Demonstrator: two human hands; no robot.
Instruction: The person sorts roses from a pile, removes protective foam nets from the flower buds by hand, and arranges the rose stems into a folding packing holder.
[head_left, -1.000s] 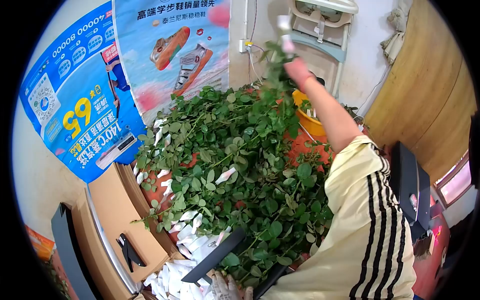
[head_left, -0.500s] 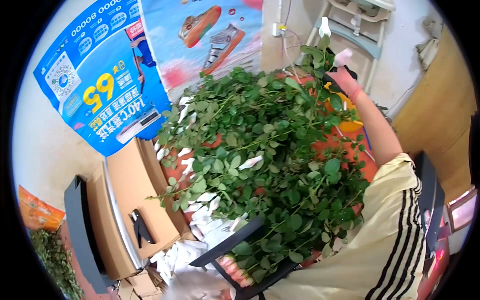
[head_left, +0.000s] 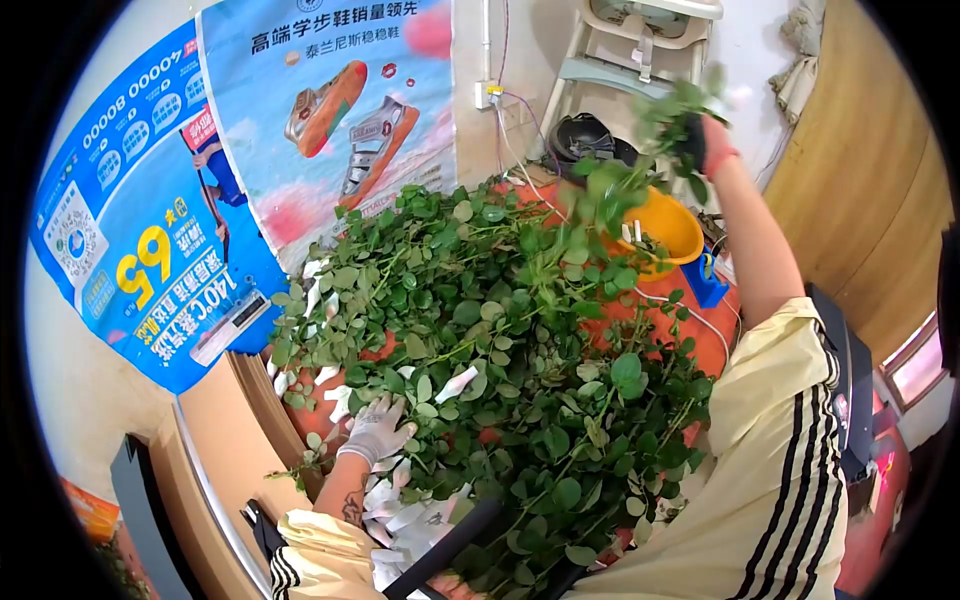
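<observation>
Leafy, white-capped stems [head_left: 460, 385] blanket a red surface [head_left: 655, 325] beside stacked cardboard [head_left: 215, 440] and advertising posters [head_left: 345, 110] in what appears to be a small flower-packing workroom, though blurred edges obscure the rest.

Basin [head_left: 664, 235] behind leafy stems [head_left: 500, 350].

Leaf pile [head_left: 480, 310] blocking ctr, cardboard [head_left: 215, 450] on L, blk bar [head_left: 445, 550] nr front, gap by wht cable [head_left: 700, 318]
</observation>
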